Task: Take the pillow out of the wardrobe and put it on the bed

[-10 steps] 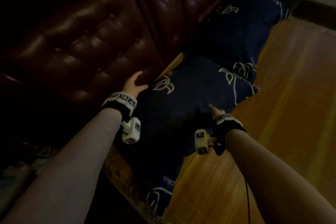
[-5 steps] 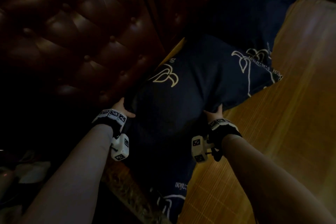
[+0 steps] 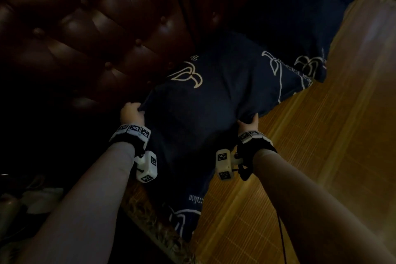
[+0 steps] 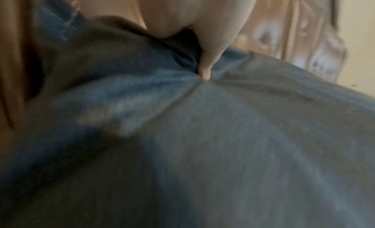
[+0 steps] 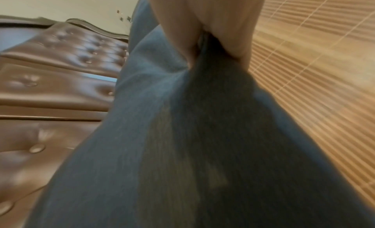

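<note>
The pillow (image 3: 214, 96) is dark navy with white line drawings. It lies on the bed's bamboo mat (image 3: 321, 156), against the tufted headboard. My left hand (image 3: 130, 111) grips its near left corner, next to the headboard. My right hand (image 3: 248, 122) grips its near right edge, beside the mat. In the left wrist view a thumb (image 4: 205, 68) digs into the bunched pillow (image 4: 223, 151). Seen from the right wrist, my fingers (image 5: 202, 60) pinch a fold of the pillow (image 5: 182, 151).
The brown leather headboard (image 3: 85, 38) fills the left. A second navy pillow (image 3: 300, 17) lies farther along it. More navy printed fabric (image 3: 188, 203) lies nearer me, and I cannot tell whether it is a separate pillow. The carved bed frame edge (image 3: 154, 227) runs below it.
My left hand came down from the headboard to the pillow's corner. Both hands closed on the pillow's near edge, bunching the fabric, and the view moved closer.
</note>
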Demonstrator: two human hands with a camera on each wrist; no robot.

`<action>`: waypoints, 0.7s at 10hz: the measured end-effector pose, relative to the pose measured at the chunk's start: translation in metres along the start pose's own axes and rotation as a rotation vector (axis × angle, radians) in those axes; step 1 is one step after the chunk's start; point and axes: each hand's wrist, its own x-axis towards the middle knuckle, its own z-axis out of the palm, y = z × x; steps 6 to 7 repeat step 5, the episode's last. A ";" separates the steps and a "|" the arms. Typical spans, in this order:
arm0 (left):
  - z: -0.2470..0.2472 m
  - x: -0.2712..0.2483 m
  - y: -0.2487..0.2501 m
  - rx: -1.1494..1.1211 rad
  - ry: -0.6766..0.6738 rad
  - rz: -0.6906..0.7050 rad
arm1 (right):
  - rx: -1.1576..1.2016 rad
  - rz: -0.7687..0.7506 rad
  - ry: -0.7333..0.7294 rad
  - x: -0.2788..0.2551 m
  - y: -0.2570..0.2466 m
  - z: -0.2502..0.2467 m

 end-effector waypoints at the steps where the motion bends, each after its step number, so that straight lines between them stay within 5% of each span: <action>1: 0.003 -0.002 -0.012 0.082 -0.138 -0.165 | -0.018 0.084 -0.009 0.003 -0.002 0.004; 3: -0.006 -0.010 0.001 0.211 -0.126 -0.228 | -0.092 0.175 0.178 -0.012 -0.021 0.005; 5: -0.033 -0.029 0.034 0.097 0.043 -0.098 | -0.147 0.027 0.154 -0.047 -0.074 0.001; 7: -0.033 -0.029 0.034 0.097 0.043 -0.098 | -0.147 0.027 0.154 -0.047 -0.074 0.001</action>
